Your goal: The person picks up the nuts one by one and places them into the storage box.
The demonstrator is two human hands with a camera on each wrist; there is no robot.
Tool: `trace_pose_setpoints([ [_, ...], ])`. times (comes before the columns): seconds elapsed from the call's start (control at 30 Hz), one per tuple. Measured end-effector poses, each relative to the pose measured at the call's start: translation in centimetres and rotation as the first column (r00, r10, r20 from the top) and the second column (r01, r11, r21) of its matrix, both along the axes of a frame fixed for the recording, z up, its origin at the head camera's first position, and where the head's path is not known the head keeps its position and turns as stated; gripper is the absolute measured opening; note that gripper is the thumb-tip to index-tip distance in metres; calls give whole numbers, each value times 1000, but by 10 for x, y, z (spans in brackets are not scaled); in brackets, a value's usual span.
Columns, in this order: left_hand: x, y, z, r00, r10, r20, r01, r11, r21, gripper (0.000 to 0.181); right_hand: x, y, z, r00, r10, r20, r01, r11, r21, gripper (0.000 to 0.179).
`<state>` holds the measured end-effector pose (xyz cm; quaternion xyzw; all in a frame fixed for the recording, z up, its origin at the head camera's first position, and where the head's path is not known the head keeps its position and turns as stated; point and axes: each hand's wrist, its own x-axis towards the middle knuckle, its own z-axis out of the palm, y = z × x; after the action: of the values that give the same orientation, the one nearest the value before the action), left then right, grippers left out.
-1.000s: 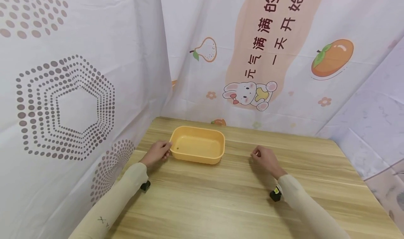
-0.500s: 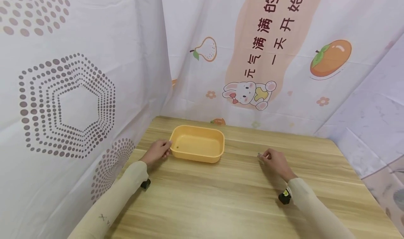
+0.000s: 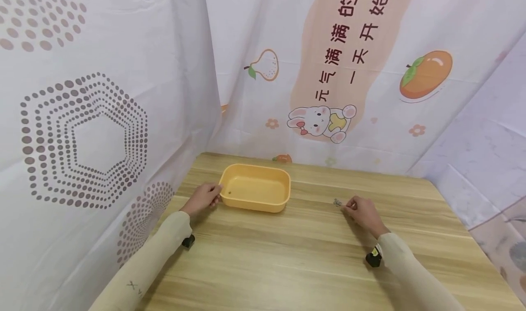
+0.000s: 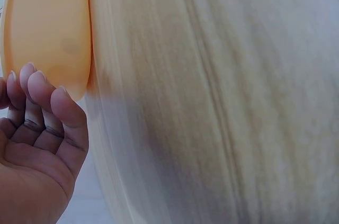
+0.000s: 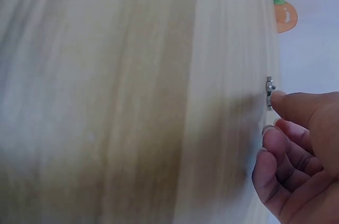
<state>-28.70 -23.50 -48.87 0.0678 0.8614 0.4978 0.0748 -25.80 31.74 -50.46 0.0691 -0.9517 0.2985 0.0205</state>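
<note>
At the table's far left, my left hand [image 3: 204, 196] grips the left end of a yellow plastic tray [image 3: 255, 206]. In the left wrist view its curled fingers lie against the tray's end wall [image 4: 47, 33]; the thumb is mostly hidden. A small cluster of grey metal pieces [image 3: 337, 202] lies on the table to the right of the tray, too small to name exactly. Just right of the cluster is my right hand [image 3: 363, 214], its fingertips low over the wood. In the right wrist view the fingers are loosely curled, with the thumb beside the metal pieces [image 5: 269, 92]; nothing held shows.
The wood-grain table [image 3: 267, 260] runs up to a printed curtain [image 3: 370, 137] at the back. A white dotted curtain [image 3: 172, 73] hangs along the left side, close to the left arm. Inside the tray's left end is a small dark spot [image 3: 229, 192].
My right hand has moved right and slightly toward me, uncovering the metal pieces, which lie still on the table. The left hand keeps its grip on the tray.
</note>
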Motion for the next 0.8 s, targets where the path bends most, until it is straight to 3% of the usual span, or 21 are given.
trace_pose_setpoints([
  [0.8, -1, 1, -2, 1000, 6, 9, -6, 999, 35, 39, -12, -5, -3, 999, 43, 20, -43, 999, 13, 18],
])
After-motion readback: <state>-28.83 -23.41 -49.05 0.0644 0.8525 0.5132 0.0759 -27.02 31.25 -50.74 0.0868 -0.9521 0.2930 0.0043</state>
